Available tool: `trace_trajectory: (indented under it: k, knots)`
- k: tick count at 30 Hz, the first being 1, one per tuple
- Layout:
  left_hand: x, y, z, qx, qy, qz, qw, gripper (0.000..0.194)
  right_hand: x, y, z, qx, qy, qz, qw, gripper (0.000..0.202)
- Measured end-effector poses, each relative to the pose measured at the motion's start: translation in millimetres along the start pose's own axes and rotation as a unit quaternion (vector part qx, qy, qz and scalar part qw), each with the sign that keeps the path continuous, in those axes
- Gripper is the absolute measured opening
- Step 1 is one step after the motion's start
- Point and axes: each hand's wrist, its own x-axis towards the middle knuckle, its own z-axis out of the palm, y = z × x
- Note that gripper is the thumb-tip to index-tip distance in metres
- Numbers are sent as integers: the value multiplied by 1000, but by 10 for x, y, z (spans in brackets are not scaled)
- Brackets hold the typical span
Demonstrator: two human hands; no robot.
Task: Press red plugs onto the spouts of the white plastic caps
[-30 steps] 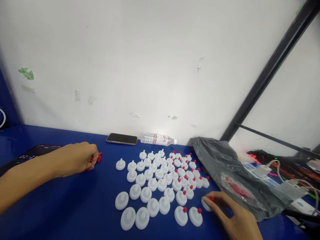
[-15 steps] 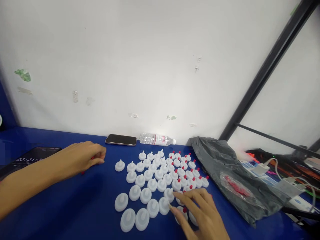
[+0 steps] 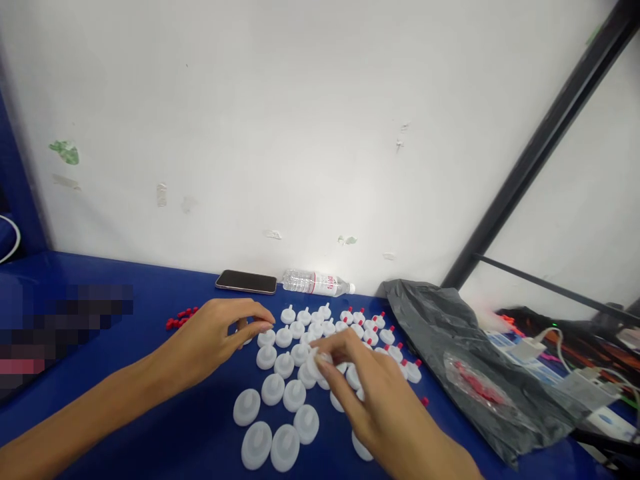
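Many white round plastic caps with a short nozzle (image 3: 257, 445) lie spread over the blue tabletop. Those toward the right, such as this white cap (image 3: 413, 372), carry a small red tip on the nozzle. In my right hand (image 3: 370, 380), a white nozzle cap (image 3: 318, 363) is pinched between thumb and fingers, raised over the others. My left hand (image 3: 230, 327) is at the left edge of the group, thumb and fingertips brought together; anything between them is too small or hidden. Behind its wrist sits a small pile of red tips (image 3: 177, 321).
Along the wall lie a dark phone (image 3: 246, 281) and a clear plastic bottle (image 3: 317, 283) on its side. A grey plastic bag (image 3: 425, 313) covers the right side, with a clear packet of red pieces (image 3: 477, 383) on it. Chargers and cables (image 3: 530, 343) are farther right.
My left hand has moved right from the red pile to the white caps, uncovering the pile. My right hand has picked up a white nozzle cap and moved left and up with it.
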Motion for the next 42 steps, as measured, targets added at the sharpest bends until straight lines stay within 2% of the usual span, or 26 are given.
trace_trajectory:
  k: [3, 6, 13, 18, 21, 23, 25, 28, 31, 34, 38, 42]
  knots:
    - [-24, 76, 44, -42, 12, -11, 999, 27, 257, 17, 105, -14, -8, -25, 1000, 8]
    - [-43, 103, 92, -69, -2, 5, 998, 24, 356, 122, 244, -8, -5, -20, 1000, 21]
    - [-69, 83, 236, -110, -34, 52, 992, 21, 313, 207, 346, 12, -5, -23, 1000, 33]
    - [-85, 130, 283, -93, -7, 44, 995, 20, 302, 218, 361, 50, 26, -26, 998, 26]
    - [-95, 129, 284, -63, 13, 22, 998, 24, 295, 221, 370, 93, 43, -31, 994, 31]
    - [-101, 82, 292, -28, 23, 21, 999, 28, 291, 225, 382, 78, 60, -40, 994, 35]
    - [-115, 5, 316, 23, 18, 58, 998, 29, 282, 237, 398, 59, 82, -51, 994, 39]
    - [-152, -109, 375, 103, 4, 148, 984, 33, 253, 258, 425, 63, 99, -71, 990, 41]
    - [-197, -154, 424, 136, 12, 198, 971, 35, 215, 262, 448, 77, 99, -96, 988, 32]
    - [-227, -120, 422, 127, 23, 217, 968, 32, 189, 241, 462, 84, 105, -119, 984, 21]
    - [-236, -16, 350, 90, 6, 229, 969, 31, 178, 205, 458, 64, 110, -161, 979, 12]
    - [-241, 51, 294, 63, -9, 230, 971, 31, 162, 186, 447, 32, 125, -210, 969, 10]
